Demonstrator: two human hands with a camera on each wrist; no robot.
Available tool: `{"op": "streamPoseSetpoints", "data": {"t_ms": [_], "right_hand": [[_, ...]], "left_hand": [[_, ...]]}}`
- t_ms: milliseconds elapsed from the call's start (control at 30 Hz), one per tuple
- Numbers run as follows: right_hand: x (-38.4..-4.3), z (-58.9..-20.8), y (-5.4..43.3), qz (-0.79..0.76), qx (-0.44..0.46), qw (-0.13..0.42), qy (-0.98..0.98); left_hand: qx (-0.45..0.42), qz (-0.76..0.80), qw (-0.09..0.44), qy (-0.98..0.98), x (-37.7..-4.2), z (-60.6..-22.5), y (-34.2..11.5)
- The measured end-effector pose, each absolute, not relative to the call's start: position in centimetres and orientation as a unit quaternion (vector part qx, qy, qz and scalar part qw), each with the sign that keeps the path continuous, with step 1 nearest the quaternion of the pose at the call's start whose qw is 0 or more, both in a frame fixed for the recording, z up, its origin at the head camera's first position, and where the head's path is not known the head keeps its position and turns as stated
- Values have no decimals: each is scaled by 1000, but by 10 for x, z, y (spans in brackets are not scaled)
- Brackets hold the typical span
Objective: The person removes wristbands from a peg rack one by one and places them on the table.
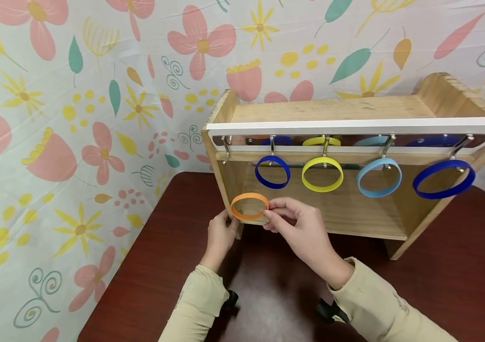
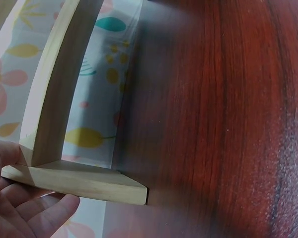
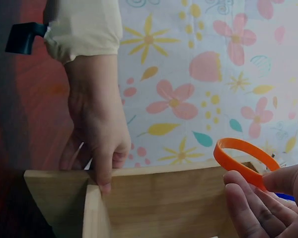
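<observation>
My right hand [image 1: 304, 228] pinches an orange silicone wristband [image 1: 248, 195] between thumb and fingertips, in front of the left end of a wooden shelf [image 1: 405, 243]. The right wrist view shows the same orange wristband [image 3: 237, 141] held up, its loop open. Low on the shelf's left side, my left hand [image 1: 221, 233] grips the side panel [image 2: 104, 184], thumb on the inside and fingers outside. Along the shelf's front rail hang a blue wristband [image 1: 273, 185], a yellow wristband [image 1: 322, 189], a light blue wristband [image 1: 379, 193] and another blue wristband [image 1: 443, 194], each on its own metal hook.
The leftmost hook [image 1: 226, 150] on the white-backed metal rail [image 1: 354, 124] carries no band. The shelf stands on a dark red wooden table [image 1: 152, 266]. A flower-patterned cloth [image 1: 110, 95] hangs close behind and to the left.
</observation>
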State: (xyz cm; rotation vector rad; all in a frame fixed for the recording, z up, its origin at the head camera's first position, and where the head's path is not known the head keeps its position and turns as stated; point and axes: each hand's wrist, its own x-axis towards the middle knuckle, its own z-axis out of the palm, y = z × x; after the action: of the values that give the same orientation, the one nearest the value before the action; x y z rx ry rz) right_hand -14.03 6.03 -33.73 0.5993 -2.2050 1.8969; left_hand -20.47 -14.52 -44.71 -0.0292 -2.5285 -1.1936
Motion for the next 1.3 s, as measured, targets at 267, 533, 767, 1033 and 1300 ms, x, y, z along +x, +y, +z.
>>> {"op": "streamPoseSetpoints", "data": {"t_ms": [267, 533, 767, 1033, 1300], "right_hand": [[-137, -345, 70, 650, 183, 64, -734], [-136, -353, 78, 658, 166, 44, -733], [-137, -362, 83, 658, 146, 28, -738], [-137, -372, 88, 660, 130, 11, -739], [-137, -383, 94, 667, 117, -12, -736]], "left_hand": [[-11, -431, 162, -888, -204, -446, -146], [-19, -439, 152, -886, -204, -448, -147], [-20, -438, 159, -885, -205, -448, -146], [-21, -443, 163, -881, -206, -448, -146], [-18, -448, 158, -880, -205, -448, -145]]}}
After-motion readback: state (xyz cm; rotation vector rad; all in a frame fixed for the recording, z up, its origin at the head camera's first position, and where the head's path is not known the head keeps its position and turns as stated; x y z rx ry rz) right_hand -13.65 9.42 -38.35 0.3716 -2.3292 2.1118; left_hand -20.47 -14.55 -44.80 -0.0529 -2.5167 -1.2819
